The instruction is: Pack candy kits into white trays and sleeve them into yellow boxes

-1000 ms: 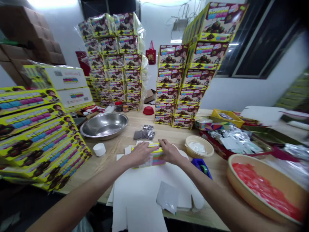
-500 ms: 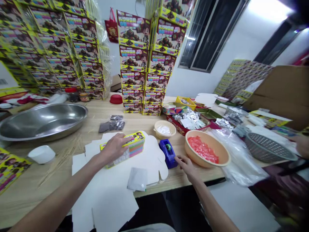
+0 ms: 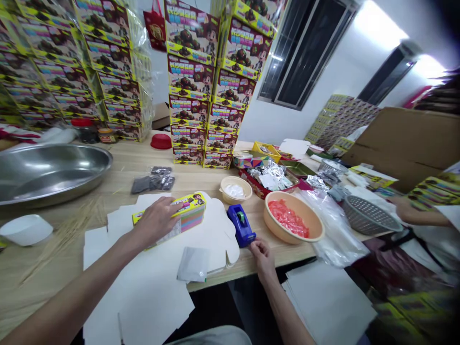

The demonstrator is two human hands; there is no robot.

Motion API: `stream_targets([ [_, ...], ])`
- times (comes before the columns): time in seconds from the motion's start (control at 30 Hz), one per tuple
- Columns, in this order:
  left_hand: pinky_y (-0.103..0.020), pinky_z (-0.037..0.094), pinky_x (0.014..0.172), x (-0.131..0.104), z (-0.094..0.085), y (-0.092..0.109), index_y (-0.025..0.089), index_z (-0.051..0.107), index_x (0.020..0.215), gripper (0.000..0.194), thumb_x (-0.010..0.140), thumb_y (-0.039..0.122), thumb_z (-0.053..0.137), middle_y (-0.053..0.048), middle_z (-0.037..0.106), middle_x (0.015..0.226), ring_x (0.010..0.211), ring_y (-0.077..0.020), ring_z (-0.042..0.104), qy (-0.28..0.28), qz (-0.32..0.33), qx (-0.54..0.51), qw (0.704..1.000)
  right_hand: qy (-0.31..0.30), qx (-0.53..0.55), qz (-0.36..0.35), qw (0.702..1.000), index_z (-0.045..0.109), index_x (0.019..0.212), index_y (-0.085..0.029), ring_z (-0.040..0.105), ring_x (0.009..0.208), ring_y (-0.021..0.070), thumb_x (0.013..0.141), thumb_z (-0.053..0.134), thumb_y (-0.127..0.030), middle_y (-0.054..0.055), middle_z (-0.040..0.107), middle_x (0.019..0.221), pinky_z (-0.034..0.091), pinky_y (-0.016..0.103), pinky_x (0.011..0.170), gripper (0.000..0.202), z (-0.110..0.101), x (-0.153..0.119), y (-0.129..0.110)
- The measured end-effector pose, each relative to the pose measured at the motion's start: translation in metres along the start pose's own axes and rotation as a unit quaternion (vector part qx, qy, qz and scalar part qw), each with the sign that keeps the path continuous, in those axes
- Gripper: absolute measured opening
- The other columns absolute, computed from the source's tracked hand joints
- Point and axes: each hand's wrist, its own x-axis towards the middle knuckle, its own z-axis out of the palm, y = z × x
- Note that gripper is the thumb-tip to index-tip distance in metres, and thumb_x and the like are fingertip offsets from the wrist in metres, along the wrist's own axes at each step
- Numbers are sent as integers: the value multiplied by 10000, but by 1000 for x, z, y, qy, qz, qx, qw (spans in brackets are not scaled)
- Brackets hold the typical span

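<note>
My left hand (image 3: 160, 218) is wrapped over a small yellow-topped box (image 3: 192, 211) lying on white card sheets (image 3: 143, 292). The fingers of my right hand (image 3: 263, 254) are pinched together at the front end of a blue tape dispenser (image 3: 240, 225). Any tape between them is too small to make out. A flat translucent packet (image 3: 193, 264) lies on the card in front of the box. Behind the dispenser is a small bowl with white contents (image 3: 235, 189); to its right stands a peach bowl (image 3: 314, 230) of red packets.
Stacked printed boxes (image 3: 189, 112) stand at the back. A steel basin (image 3: 53, 172) and a white scoop (image 3: 27, 230) are at the left. Plastic bags (image 3: 338, 235) and a grey basket (image 3: 372, 215) lie at the right, near another person's arm (image 3: 420, 213).
The view has turned right. My right hand's fingers have closed at the dispenser's front end. My left hand stays on the box. The other person's arm shows more fully.
</note>
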Motion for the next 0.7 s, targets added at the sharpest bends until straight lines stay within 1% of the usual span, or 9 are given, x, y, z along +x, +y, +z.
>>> stream_targets([
  [0.1,-384,447,894,-1,0,3,205,665,1075,311,814,248,501,-113,593,1035,1034,-268,524,4,-5,-11,1000,120,65,31,990,472,716,-206,534,943,230,821,410,-482,105,532,976,486,396,847,302,5,-8,1],
  [0.17,-388,440,904,-5,-1,10,215,654,1095,320,807,230,516,-108,586,1031,1036,-263,515,-1,-5,-8,1000,151,150,30,977,495,764,-207,540,862,210,800,473,-495,75,535,906,513,390,802,291,12,-13,-18],
  [0.23,-401,430,911,-10,-3,20,216,635,1124,340,804,207,522,-112,573,1040,1038,-265,498,2,-1,10,1000,122,258,29,958,544,785,-202,544,810,194,757,573,-476,51,547,851,531,367,745,276,24,-18,-54],
  [0.33,-416,424,891,-19,-4,35,193,604,1154,355,816,175,494,-130,553,1060,1016,-272,480,8,10,45,999,-15,394,48,918,611,714,-186,548,730,167,682,691,-402,25,570,739,518,300,626,232,52,-21,-124],
  [0.4,-411,423,866,-25,-5,42,187,586,1168,363,828,153,465,-131,546,1057,998,-271,475,7,16,61,998,-77,442,61,891,618,664,-174,541,664,142,654,725,-377,14,573,672,480,256,555,230,72,-19,-163],
  [0.43,-407,420,857,-27,-4,44,187,578,1175,369,830,141,453,-130,543,1054,995,-271,473,8,19,66,998,-86,449,67,887,613,643,-168,534,626,131,645,735,-377,8,567,640,460,240,526,242,81,-17,-176],
  [0.5,-403,411,849,-30,-4,46,187,566,1184,383,832,120,434,-128,537,1057,997,-272,467,11,22,72,997,-79,437,80,893,586,597,-159,510,544,109,635,743,-393,-6,545,573,422,223,478,285,96,-12,-190],
  [0.6,-392,401,834,-30,-5,45,193,543,1205,388,835,137,439,-126,533,1078,1001,-273,462,10,23,60,998,-66,412,90,904,546,554,-158,476,476,91,638,737,-419,-23,512,512,401,215,452,334,107,-6,-185],
  [0.7,-412,389,814,-20,-6,41,186,464,1291,442,870,319,460,-144,552,1079,1004,-301,470,9,2,46,999,-102,432,77,893,595,621,-153,516,552,105,636,736,-392,-10,553,573,436,209,479,278,109,-1,-177],
])
